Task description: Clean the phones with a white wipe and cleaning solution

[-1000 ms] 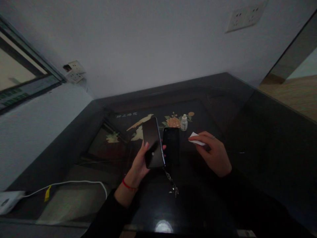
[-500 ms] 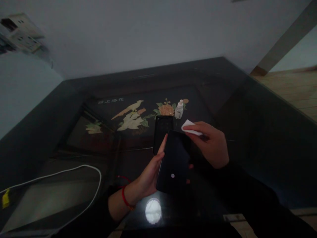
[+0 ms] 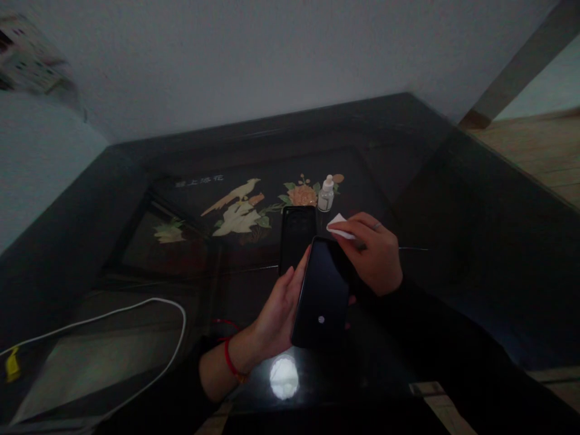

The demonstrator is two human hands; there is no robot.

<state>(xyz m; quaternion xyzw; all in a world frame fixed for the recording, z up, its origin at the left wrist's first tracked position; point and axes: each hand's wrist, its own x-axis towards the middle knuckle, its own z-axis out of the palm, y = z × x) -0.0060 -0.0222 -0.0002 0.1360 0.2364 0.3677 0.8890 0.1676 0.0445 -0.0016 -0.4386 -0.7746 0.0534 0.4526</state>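
Holding one phone [image 3: 322, 290], left hand [image 3: 275, 320]; one wipe [image 3: 338, 222], right hand [image 3: 377, 254]

way ahead of the phone [image 3: 322, 290] is blocked by the dark case [image 3: 297, 232] and dropper bottle [image 3: 325, 198]; its right side is crowded by the right grip [image 3: 377, 257]; near left is crossed by the white cable [image 3: 155, 299]; far-right worktop [image 3: 421, 187] is left open.

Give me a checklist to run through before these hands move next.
1. Black rectangular phone held by the left hand: ok.
2. Small white folded cloth or paper gripped by the right hand: ok.
3. White piece touching the phone: cannot tell.
4. Black rectangular phone case on the glossy dark table: ok.
5. Clear white-capped bottle upright: ok.
6. White cable clear of both hands: ok.
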